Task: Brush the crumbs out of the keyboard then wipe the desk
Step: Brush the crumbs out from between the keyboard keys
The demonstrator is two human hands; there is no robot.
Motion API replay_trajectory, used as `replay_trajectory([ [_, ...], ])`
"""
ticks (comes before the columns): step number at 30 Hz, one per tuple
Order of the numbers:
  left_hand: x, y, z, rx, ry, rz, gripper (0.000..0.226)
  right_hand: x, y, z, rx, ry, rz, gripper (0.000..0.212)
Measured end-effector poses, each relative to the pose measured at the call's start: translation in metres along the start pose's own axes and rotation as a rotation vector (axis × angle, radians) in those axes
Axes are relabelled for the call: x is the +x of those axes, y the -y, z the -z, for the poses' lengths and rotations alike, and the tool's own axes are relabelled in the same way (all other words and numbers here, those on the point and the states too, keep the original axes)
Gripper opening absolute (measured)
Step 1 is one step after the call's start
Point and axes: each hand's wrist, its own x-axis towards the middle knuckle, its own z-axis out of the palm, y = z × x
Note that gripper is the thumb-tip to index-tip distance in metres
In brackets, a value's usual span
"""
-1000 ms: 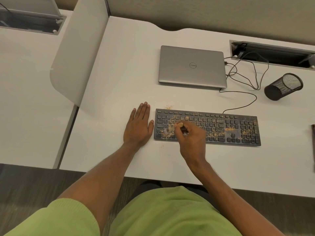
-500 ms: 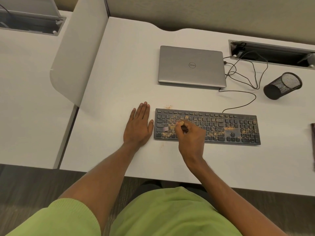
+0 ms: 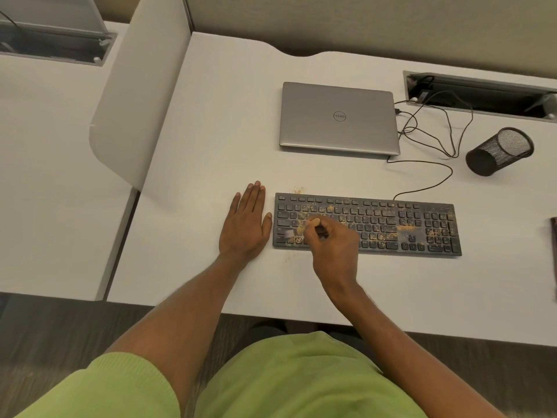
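brush (image 3: 298,230): blurred, handle hidden in right grip (image 3: 333,248) | dark object (image 3: 554,251) right of keyboard (image 3: 391,220): cut off by edge

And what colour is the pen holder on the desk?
The pen holder is black mesh; head view.

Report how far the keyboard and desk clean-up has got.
Done: little; a few orange crumbs already lie on the white desk beyond the far left corner of the black keyboard. In hand: the right hand pinches a small brush over the left keys, the left hand flat on the desk beside it. Left: crumbs cover the middle and number pad; the desk is not yet wiped.
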Motion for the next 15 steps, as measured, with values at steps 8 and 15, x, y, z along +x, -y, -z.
replay_trajectory([
  [8, 0.0, 0.0, 0.0, 0.005, 0.006, 0.001, 0.07, -0.005, 0.009, -0.004, -0.04, 0.065, 0.199, 0.01],
  [15, 0.0, 0.0, -0.001, -0.016, -0.001, -0.002, 0.069, -0.003, -0.005, 0.006, -0.122, 0.071, 0.142, 0.011],
])
